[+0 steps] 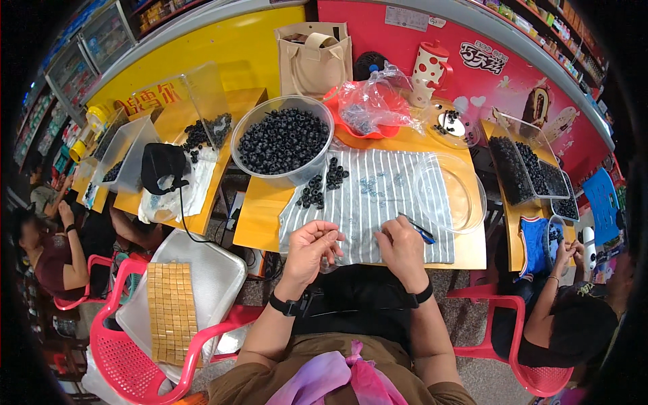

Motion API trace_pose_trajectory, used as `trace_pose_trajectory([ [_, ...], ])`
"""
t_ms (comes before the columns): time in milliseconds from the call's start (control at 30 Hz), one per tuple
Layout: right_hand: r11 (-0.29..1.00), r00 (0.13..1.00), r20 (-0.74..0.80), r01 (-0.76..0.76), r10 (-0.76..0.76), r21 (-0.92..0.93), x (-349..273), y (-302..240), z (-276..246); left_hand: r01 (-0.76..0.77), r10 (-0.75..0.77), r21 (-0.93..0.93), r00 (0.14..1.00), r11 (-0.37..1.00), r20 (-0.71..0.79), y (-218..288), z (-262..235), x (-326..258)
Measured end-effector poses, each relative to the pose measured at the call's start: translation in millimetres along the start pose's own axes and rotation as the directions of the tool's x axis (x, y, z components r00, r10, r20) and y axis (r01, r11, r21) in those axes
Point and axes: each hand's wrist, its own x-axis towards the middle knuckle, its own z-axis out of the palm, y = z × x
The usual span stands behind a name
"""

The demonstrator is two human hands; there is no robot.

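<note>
My left hand [313, 247] hovers over the front edge of a grey-and-white striped cloth [304, 233], fingers loosely curled and apart, with nothing visible in them. Resting low over the same cloth, my right hand [402, 248] has its thumb and fingertips drawn together; whatever they pinch is too small to make out. A slim dark blue-and-black hand tool [421, 231] lies beside that hand. Small black ring-shaped parts [312, 194] sit in two clusters at the cloth's left. Farther back, tiny clear bluish pieces [371, 183] are scattered.
A clear tub [236, 152] full of black parts stands at the back left. Behind the cloth are a red bowl [364, 137] with plastic film, a spotted tumbler [430, 75] and a tote bag [314, 64]. A clear round lid [480, 202] lies right. People work at tables on both sides.
</note>
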Motion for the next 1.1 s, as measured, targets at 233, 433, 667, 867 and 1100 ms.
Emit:
trace_pose_trajectory([
  [233,0.995,0.999,-0.002,0.044,-0.045,-0.090,5,-4,8,0.008,-0.010,-0.097,1.000,0.995,-0.025,-2,-14,-5],
  [433,0.988,0.994,0.029,0.108,-0.106,-0.109,4,1,7,0.147,-0.124,-0.372,0.989,0.917,0.085,-11,-7,-16],
  [667,0.950,0.999,-0.042,-0.008,0.022,0.312,-5,-7,-7,0.268,-0.182,-0.479,0.959,0.836,0.218,-17,5,-27],
  [867,0.806,0.997,-0.055,-0.011,0.053,0.592,-34,-32,-20,0.231,-0.154,-0.450,0.967,0.863,0.202,-25,11,-35],
  [1100,0.754,0.998,-0.058,0.020,0.025,0.657,-58,-44,-30,0.167,-0.097,-0.231,0.953,0.959,0.287,-15,25,-44],
])
